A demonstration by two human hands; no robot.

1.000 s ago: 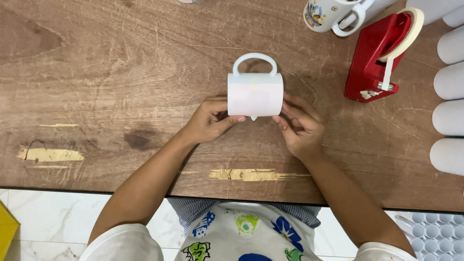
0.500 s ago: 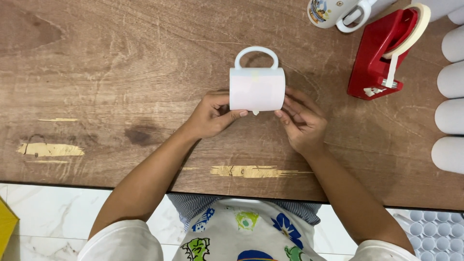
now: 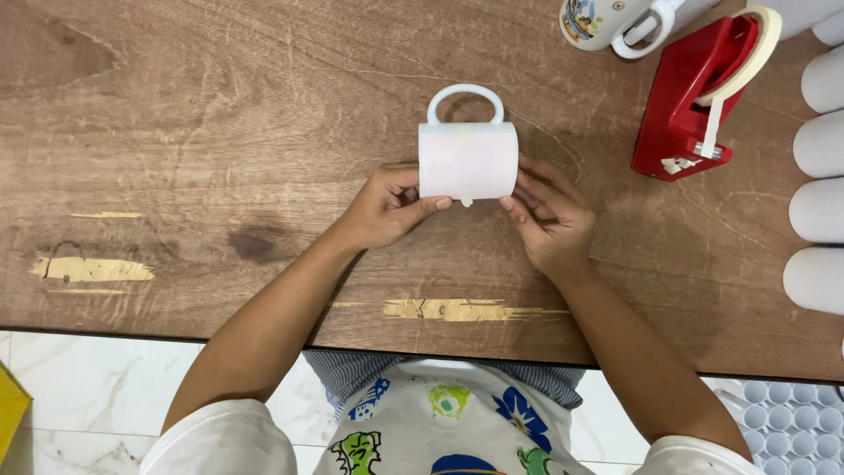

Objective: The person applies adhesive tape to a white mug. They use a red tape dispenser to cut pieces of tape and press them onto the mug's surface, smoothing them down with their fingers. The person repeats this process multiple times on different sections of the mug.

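A white mug [image 3: 466,154] wrapped in a white sheet lies on its side on the wooden table [image 3: 220,132], its handle pointing away from me. My left hand [image 3: 387,208] grips the mug's lower left edge with thumb and fingers. My right hand [image 3: 549,215] holds its lower right edge, fingertips on the sheet. A small strip of tape sticks out below the mug's bottom edge between my hands.
A red tape dispenser [image 3: 694,101] with a cream tape roll stands at the right. A printed mug [image 3: 607,22] sits at the top right. Several white mugs [image 3: 822,211] line the right edge. A tray of white cups [image 3: 791,418] sits on the floor at the lower right.
The mug and both hands have shifted slightly away from me. The grip of both hands is unchanged.
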